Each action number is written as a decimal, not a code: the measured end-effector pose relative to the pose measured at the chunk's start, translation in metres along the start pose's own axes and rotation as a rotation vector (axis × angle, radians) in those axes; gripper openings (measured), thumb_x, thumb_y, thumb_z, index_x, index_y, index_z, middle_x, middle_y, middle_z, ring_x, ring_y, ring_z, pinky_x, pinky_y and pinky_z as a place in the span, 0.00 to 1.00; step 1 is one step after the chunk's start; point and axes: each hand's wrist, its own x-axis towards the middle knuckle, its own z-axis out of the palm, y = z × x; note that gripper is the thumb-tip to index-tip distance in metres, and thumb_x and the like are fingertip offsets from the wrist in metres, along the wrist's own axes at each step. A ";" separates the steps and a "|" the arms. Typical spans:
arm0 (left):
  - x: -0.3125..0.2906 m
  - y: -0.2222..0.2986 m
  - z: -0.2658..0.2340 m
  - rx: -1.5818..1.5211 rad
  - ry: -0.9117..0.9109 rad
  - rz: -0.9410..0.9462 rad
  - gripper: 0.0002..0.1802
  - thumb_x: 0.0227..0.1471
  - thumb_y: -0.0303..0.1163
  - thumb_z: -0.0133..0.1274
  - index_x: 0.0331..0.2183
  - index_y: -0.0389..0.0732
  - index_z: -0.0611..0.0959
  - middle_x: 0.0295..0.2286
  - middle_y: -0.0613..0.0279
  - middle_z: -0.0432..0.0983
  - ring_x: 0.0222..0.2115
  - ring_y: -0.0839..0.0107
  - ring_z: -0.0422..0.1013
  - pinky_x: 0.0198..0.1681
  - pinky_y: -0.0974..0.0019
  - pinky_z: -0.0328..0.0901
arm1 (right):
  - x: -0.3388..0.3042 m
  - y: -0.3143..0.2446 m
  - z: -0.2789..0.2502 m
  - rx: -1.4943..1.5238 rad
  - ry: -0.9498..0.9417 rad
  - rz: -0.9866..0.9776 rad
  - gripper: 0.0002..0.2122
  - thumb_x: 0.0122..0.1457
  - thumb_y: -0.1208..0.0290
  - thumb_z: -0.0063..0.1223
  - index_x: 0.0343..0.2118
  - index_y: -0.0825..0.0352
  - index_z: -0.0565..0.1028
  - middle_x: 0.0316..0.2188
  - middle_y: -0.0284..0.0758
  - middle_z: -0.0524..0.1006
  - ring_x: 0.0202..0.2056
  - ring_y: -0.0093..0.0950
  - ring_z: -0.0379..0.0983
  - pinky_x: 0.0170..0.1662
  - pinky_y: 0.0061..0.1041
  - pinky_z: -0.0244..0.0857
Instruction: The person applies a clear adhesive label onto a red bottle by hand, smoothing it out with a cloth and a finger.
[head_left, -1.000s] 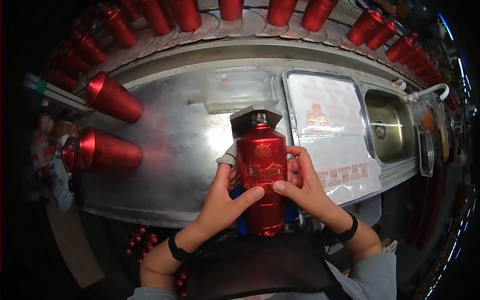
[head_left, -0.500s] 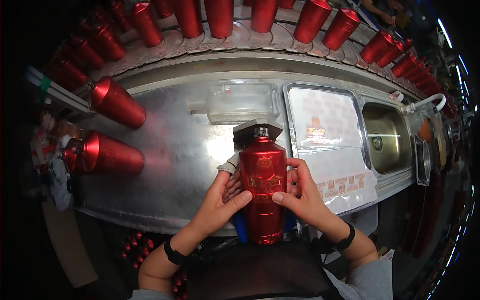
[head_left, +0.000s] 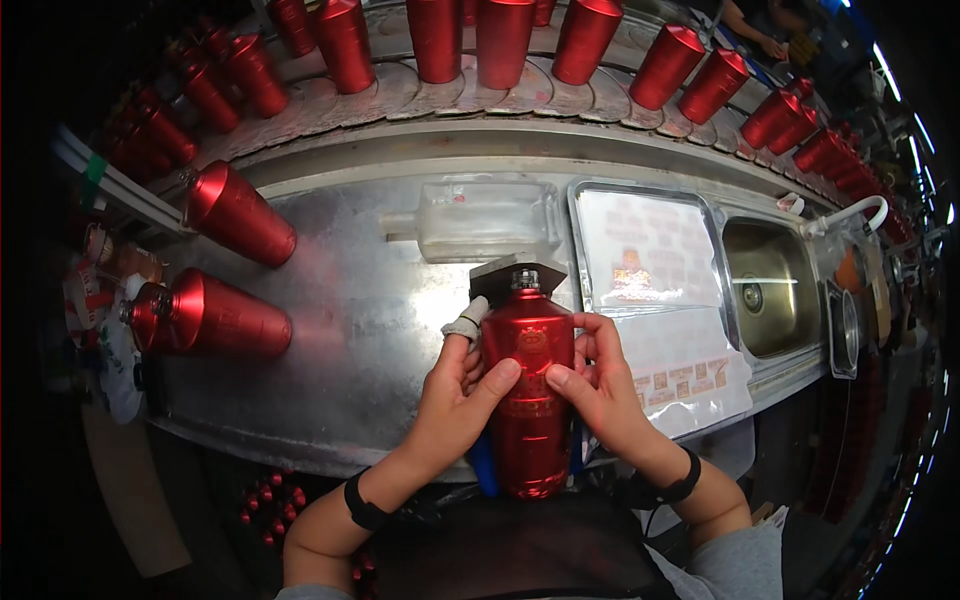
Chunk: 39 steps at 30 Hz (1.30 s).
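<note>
A glossy red bottle (head_left: pixel 530 450) with a faint gold emblem and a clear-and-dark neck lies neck away from me, at the bench's near edge. My left hand (head_left: pixel 462 395) is closed on its left side, thumb pressed on the front; a pale finger cot (head_left: pixel 465 322) covers part of its index finger. My right hand (head_left: pixel 598 385) grips the other side, with its thumb on the front too. Between them the thumbs cover most of the gold lettering. Blue supports (head_left: pixel 484 465) show beside the bottle's lower part, and a dark-edged block (head_left: pixel 495 277) sits behind its neck.
Red bottles (head_left: pixel 240 215) lie on the metal bench (head_left: pixel 330 390) at left. A clear bottle (head_left: pixel 488 218) lies behind. At right are a tray (head_left: pixel 578 225) of printed sheets (head_left: pixel 670 345) and a sink (head_left: pixel 765 230). Many red bottles stand on a curved conveyor (head_left: pixel 450 98).
My left thumb has slid up and inward over the gold lettering, and my left index finger has lifted beside the bottle's shoulder. Bottles on the conveyor have shifted right.
</note>
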 end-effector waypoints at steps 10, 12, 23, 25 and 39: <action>-0.001 0.004 -0.002 0.078 -0.008 0.031 0.44 0.58 0.34 0.54 0.64 0.33 0.47 0.55 0.48 0.62 0.55 0.66 0.64 0.58 0.64 0.59 | 0.002 0.002 0.001 0.008 0.000 -0.003 0.28 0.57 0.67 0.61 0.54 0.69 0.58 0.28 0.26 0.60 0.28 0.14 0.58 0.32 0.14 0.58; -0.001 0.005 0.000 0.125 -0.002 0.020 0.44 0.58 0.33 0.54 0.64 0.33 0.47 0.54 0.48 0.63 0.54 0.66 0.65 0.58 0.64 0.59 | 0.003 0.003 0.002 -0.137 0.013 0.005 0.29 0.56 0.66 0.62 0.54 0.69 0.59 0.28 0.26 0.59 0.28 0.14 0.57 0.33 0.15 0.58; -0.001 0.008 0.005 0.167 0.083 0.128 0.47 0.55 0.33 0.58 0.64 0.32 0.47 0.53 0.47 0.65 0.52 0.64 0.67 0.55 0.64 0.62 | 0.006 0.002 0.001 0.060 0.022 0.019 0.23 0.59 0.67 0.57 0.54 0.68 0.60 0.27 0.25 0.62 0.29 0.14 0.59 0.33 0.15 0.58; -0.002 0.012 0.009 0.290 0.071 0.171 0.48 0.53 0.33 0.59 0.63 0.31 0.47 0.52 0.46 0.67 0.51 0.64 0.68 0.54 0.63 0.63 | 0.004 0.000 -0.001 0.120 0.006 0.068 0.22 0.60 0.68 0.55 0.54 0.68 0.60 0.27 0.25 0.63 0.29 0.13 0.59 0.33 0.15 0.58; 0.001 0.014 0.013 0.397 0.129 0.204 0.46 0.53 0.32 0.59 0.62 0.30 0.49 0.46 0.45 0.73 0.45 0.64 0.73 0.49 0.63 0.68 | 0.007 0.007 0.003 0.027 -0.012 0.004 0.23 0.60 0.68 0.55 0.54 0.69 0.60 0.28 0.25 0.62 0.30 0.13 0.58 0.34 0.14 0.57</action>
